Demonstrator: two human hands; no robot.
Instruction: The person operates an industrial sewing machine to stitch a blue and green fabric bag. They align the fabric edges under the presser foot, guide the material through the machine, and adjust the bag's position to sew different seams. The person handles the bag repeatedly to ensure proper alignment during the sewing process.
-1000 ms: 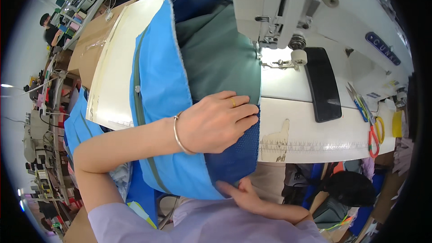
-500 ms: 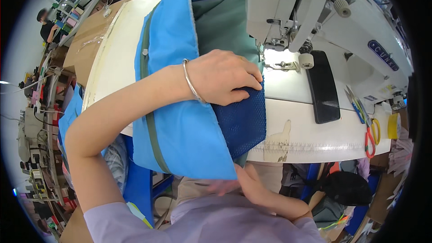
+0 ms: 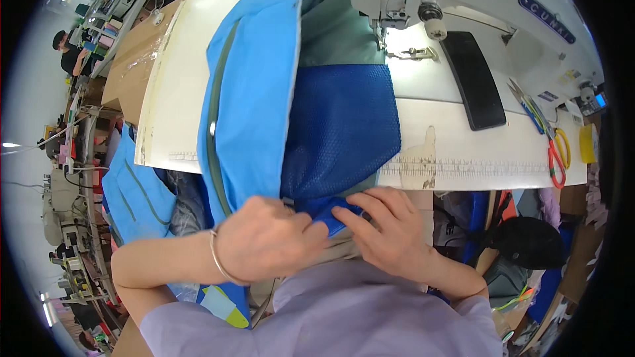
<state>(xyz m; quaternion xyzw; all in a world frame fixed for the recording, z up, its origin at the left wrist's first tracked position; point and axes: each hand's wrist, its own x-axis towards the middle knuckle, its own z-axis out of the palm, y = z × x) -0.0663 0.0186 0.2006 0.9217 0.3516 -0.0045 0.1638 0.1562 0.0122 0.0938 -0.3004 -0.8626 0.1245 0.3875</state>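
Observation:
A bright blue fabric panel with a dark green zipper strip lies over the table's near edge. Joined to it are dark blue mesh and grey-green cloth; the cloth reaches beside the needle area of the sewing machine. My left hand, wearing a silver bangle, is closed in a pinch at the near end of the mesh. Close to it, my right hand has bent fingers gripping the same near edge, where a shiny blue fold shows between the hands.
On the white sewing table lie a black phone-like slab, scissors with red and yellow handles and a yellow tape roll. More blue fabric hangs at the left. A person is far off at the upper left.
My left hand has left the top of the mesh and come down to its near edge. My right hand has come up from underneath to that edge. More mesh lies uncovered.

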